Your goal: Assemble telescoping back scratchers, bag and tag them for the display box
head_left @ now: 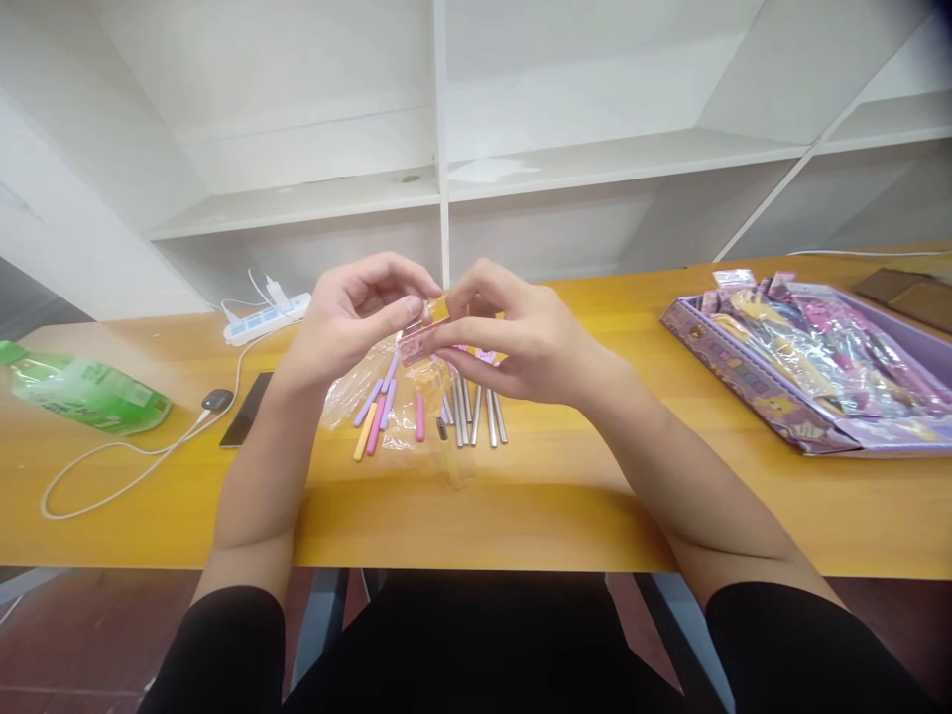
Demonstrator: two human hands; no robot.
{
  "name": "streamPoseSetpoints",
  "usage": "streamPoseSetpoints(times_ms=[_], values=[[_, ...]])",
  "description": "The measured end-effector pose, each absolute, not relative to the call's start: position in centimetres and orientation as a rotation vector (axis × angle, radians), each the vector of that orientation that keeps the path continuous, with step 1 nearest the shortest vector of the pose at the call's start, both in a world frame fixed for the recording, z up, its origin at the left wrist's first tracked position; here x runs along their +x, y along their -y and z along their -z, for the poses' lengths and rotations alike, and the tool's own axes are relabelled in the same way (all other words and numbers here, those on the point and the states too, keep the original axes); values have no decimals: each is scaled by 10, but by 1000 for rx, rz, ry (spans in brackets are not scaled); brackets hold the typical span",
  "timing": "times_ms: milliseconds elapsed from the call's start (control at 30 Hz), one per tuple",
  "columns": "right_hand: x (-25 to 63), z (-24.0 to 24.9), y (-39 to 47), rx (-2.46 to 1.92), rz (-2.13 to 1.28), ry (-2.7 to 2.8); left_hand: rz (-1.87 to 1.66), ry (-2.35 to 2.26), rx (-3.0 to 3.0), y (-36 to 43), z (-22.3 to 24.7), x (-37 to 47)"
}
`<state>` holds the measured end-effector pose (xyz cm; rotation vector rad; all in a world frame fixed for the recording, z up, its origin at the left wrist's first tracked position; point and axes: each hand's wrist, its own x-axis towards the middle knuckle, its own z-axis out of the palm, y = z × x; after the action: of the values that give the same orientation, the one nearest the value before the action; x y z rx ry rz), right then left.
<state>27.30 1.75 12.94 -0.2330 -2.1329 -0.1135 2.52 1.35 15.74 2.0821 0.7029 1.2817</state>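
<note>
A small packet (417,342), clear plastic with a pink printed card, hangs above the table (550,516), clamped between the fingers of the right hand (517,332); those of the left hand (349,307) curl at its edge (whether gripping, I cannot tell). Rightward, a patterned purple tray (744,383) holds plastic-wrapped pieces (848,342), some pink, some yellow.

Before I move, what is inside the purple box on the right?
The purple box holds plastic-wrapped items, some yellow, some pink. Whatever lies beneath the top ones is covered.
</note>
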Motion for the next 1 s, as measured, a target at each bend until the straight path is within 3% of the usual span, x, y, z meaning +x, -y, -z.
streamPoseSetpoints(times_ms=[433, 867, 1000], values=[[267, -127, -15, -191, 303, 2164, -1307, -606, 2078, -14, -160, 23], [270, -130, -13, -186, 207, 2134, -1244, -657, 2114, -13, -157, 25], [277, -136, -11, -421, 36, 2052, -1266, -670, 2133, -11, -158, 25]])
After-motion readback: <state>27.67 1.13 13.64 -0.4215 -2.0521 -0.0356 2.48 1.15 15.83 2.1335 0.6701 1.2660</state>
